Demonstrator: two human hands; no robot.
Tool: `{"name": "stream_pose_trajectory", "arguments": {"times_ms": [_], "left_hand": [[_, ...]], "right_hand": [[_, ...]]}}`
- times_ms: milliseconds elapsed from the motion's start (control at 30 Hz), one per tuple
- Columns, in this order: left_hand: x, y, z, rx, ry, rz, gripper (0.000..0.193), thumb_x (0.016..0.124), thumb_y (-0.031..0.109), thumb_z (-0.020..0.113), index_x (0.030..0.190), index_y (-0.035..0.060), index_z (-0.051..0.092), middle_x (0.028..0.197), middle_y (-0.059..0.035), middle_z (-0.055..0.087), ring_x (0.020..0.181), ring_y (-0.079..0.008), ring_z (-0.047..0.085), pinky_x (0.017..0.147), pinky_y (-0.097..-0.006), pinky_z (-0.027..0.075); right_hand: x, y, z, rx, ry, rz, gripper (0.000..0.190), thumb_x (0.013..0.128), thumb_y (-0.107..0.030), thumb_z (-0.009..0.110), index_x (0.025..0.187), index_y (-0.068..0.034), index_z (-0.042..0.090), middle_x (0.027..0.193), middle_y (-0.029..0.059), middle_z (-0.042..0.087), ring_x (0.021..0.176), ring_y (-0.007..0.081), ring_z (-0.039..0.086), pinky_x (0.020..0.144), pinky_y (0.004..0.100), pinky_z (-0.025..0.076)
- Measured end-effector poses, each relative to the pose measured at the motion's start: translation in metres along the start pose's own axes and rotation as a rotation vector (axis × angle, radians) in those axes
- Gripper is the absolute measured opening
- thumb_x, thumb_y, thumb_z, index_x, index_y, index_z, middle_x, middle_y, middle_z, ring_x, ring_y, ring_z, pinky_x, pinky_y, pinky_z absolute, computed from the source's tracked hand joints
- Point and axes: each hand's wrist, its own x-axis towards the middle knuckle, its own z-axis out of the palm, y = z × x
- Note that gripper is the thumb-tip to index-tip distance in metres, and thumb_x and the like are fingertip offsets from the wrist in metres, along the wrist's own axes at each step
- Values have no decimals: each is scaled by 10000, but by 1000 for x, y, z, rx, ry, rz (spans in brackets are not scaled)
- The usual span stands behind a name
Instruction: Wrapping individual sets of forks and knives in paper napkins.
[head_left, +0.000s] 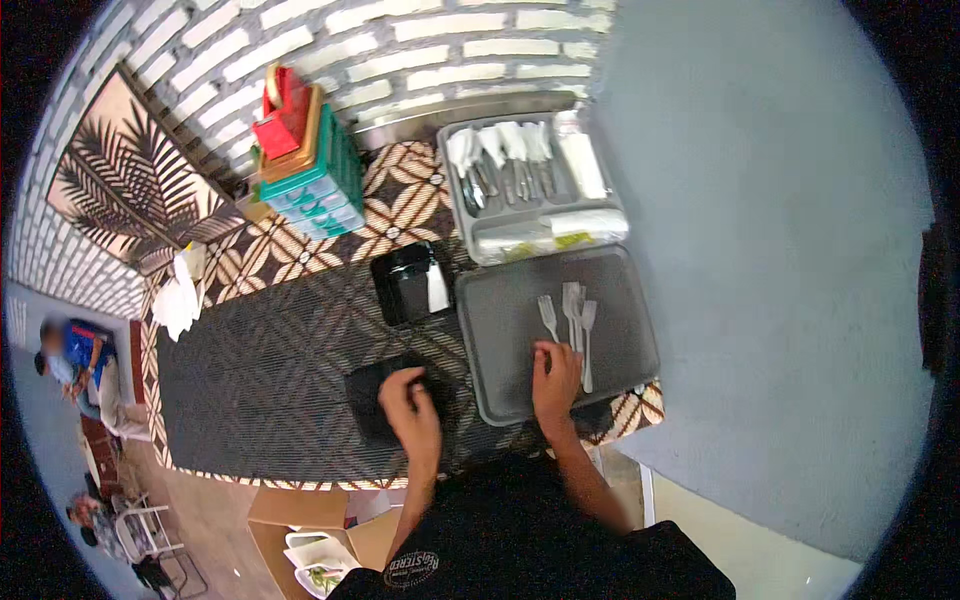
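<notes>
My right hand is over the grey tray, its fingers at the handle of a metal fork. The lower end of that handle is hidden by the hand. Several more forks lie side by side on the tray, just right of it. My left hand hovers with bent fingers above a flat black item on the dark table mat. Nothing shows between its thumb and fingers. Beyond it sits a black container with a white strip inside.
Behind the tray stands a grey cutlery organiser with white-wrapped cutlery and plastic packs. A teal drawer unit bears a red box. A cardboard box is below the table edge. People sit far left.
</notes>
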Motion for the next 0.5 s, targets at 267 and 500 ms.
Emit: {"name": "stream_pose_trajectory", "arguments": {"times_ms": [267,500], "left_hand": [[-23,26,126,-131,-701,437,419,855,67,552,1271,64,495,1295,-153,487,1203,-349,449,1013,-408,359],[-38,16,143,240,-932,567,545,843,194,609,1353,116,432,1455,-144,316,1365,-361,236,1064,-514,234]], "right_hand": [[0,55,-17,-195,262,59,259,847,-140,587,1096,-72,564,1049,129,530,1005,334,497,911,453,378],[5,65,-26,-42,188,130,176,841,-106,600,983,-13,557,945,144,544,884,322,548,766,423,437]]}}
